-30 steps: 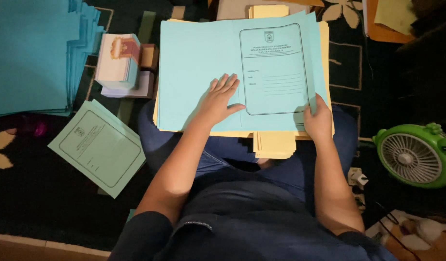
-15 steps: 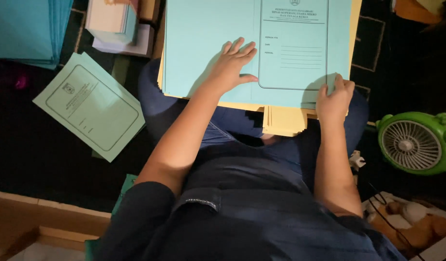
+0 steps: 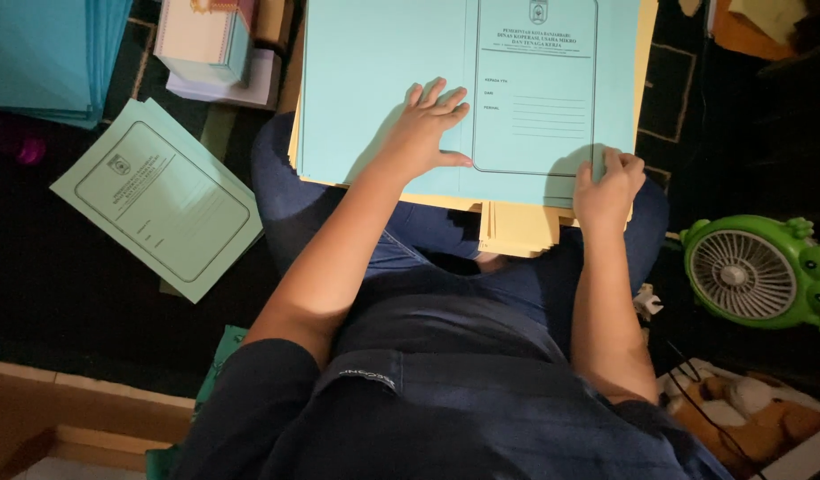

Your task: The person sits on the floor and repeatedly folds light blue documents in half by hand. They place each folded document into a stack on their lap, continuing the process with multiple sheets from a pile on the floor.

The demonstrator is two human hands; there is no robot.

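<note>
A light blue paper folder (image 3: 383,71) lies opened flat across my lap, on top of a stack of yellow folders (image 3: 517,229). My left hand (image 3: 425,124) rests flat on the blue folder near its centre fold, fingers spread. My right hand (image 3: 608,185) pinches the folder's lower right edge, fingers curled over it. The folder's right half carries a framed printed form.
A folded green folder (image 3: 161,197) lies on the dark floor to the left. A pile of blue folders (image 3: 45,53) sits at the top left, beside stacked white boxes (image 3: 210,49). A green frog-shaped fan (image 3: 757,271) stands at the right, a plush toy (image 3: 748,413) below it.
The view has tipped downward, so the folders sit higher in frame. Both hands stay on the blue folder in nearly the same places.
</note>
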